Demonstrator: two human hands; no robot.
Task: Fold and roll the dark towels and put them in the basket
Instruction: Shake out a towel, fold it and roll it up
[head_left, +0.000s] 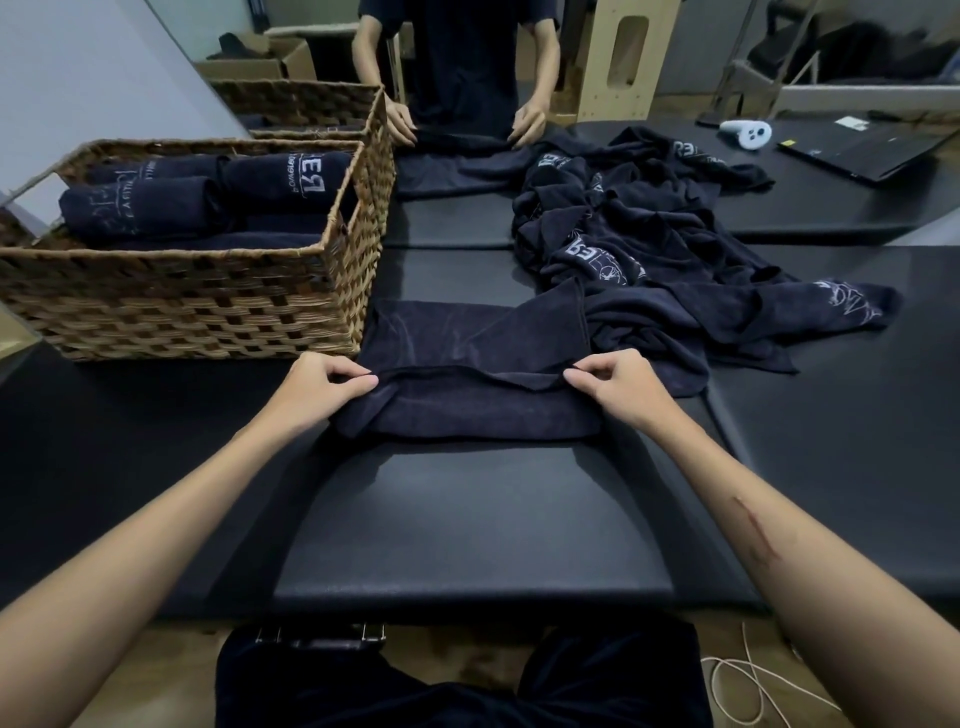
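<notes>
Left hand and right hand each pinch the near fold of the dark navy terry towel by the black padded table's front edge. Better to roll away evenly, both ends level and tight.

both arms stretched forward, left hand and right hand in a pinching grip

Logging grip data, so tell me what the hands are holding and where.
Both hands, left and right, pinch the towel at the two ends of its rolled near edge.
</notes>
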